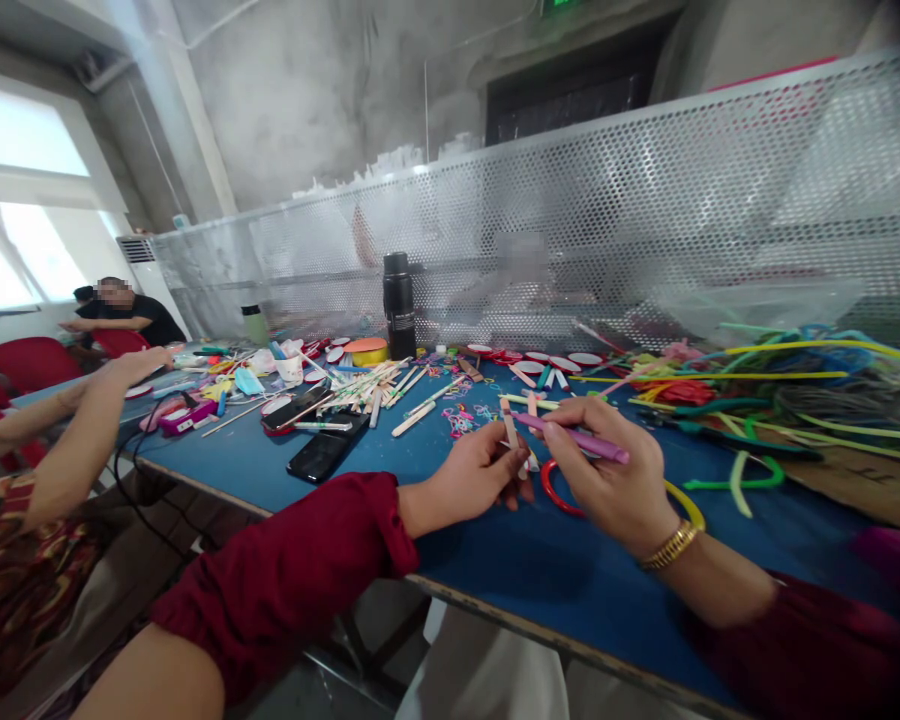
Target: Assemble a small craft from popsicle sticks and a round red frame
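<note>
My left hand is closed around a narrow flat wooden stick, which points upward between the fingers and thumb. In my right hand is a purple marker pen, gripped as for writing, its tip at the stick's upper part. Both hands are above the blue tabletop, near its front edge. Beside my right hand lie a red ring and a yellow curved strip, partly hidden by the hand and wrist. Small colourful bands are scattered just beyond my left hand.
Left of centre lie a pile of sticks and a black phone. A black flask stands behind them, before a perforated metal screen. Coloured strips heap up at right. Another person's arms reach in from the left.
</note>
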Motion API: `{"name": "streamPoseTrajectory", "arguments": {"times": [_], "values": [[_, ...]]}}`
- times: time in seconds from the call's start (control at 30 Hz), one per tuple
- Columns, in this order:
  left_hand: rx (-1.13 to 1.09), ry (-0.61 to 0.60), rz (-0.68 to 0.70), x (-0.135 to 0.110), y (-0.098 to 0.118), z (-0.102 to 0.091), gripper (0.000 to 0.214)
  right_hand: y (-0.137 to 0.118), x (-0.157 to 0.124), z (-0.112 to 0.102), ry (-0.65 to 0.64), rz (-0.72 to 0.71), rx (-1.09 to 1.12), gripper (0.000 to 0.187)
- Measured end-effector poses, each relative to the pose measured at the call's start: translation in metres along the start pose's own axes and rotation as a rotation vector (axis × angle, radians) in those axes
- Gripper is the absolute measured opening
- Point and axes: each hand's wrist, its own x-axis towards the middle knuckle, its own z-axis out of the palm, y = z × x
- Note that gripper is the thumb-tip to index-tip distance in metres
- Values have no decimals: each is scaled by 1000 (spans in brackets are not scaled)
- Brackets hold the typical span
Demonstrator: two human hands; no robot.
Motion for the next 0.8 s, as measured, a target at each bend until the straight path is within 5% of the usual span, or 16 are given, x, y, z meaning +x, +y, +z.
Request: {"name": "streamPoseTrajectory", "arguments": {"times": [0.8], "values": [[2,-9,-26,1,0,1,66,4,-3,2,11,-4,8,10]]}}
